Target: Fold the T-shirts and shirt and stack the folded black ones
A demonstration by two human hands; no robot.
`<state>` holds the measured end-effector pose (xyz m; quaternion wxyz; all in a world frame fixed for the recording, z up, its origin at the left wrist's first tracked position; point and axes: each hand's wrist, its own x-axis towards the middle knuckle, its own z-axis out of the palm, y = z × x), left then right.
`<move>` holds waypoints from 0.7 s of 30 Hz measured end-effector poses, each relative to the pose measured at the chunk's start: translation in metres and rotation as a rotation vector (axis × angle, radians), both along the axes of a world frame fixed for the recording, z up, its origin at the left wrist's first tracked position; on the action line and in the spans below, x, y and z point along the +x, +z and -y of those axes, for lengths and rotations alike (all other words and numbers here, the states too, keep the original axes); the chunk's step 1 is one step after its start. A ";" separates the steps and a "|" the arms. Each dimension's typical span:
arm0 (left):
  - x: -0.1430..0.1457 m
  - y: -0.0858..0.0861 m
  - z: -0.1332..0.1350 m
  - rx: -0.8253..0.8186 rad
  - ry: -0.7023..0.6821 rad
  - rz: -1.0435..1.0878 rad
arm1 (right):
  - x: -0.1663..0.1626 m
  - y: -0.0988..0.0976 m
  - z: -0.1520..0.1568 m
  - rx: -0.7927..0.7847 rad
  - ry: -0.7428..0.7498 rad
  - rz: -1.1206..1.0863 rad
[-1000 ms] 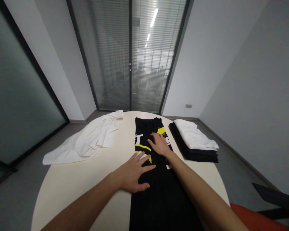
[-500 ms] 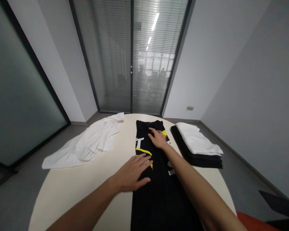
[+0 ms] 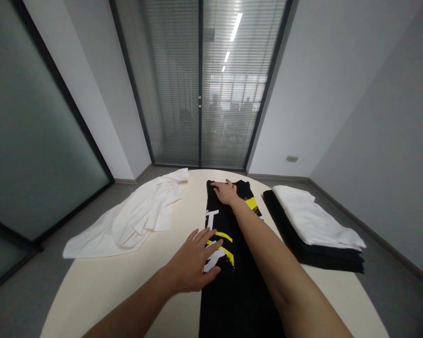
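Observation:
A black T-shirt (image 3: 232, 286) with yellow and white print lies folded into a long strip down the middle of the round cream table (image 3: 102, 286). My left hand (image 3: 195, 263) rests flat on the shirt's left edge near the print, fingers spread. My right hand (image 3: 225, 191) is stretched far forward and lies flat on the shirt's far end by the collar. Neither hand grips the cloth.
A crumpled white garment (image 3: 134, 218) sprawls over the table's left side and hangs past the edge. On the right stands a stack of folded black clothes (image 3: 324, 256) topped by a folded white shirt (image 3: 313, 220). Glass doors with blinds stand beyond the table.
My right hand has slid away from me along the shirt, from the printed middle to the collar end. The left hand stays on the left edge. The view has shifted forward.

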<state>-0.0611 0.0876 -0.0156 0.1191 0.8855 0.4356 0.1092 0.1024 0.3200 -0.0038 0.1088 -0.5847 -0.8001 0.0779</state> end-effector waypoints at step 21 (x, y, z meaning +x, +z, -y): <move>0.001 0.002 -0.001 -0.041 0.005 -0.014 | 0.007 -0.005 -0.006 0.080 -0.282 0.018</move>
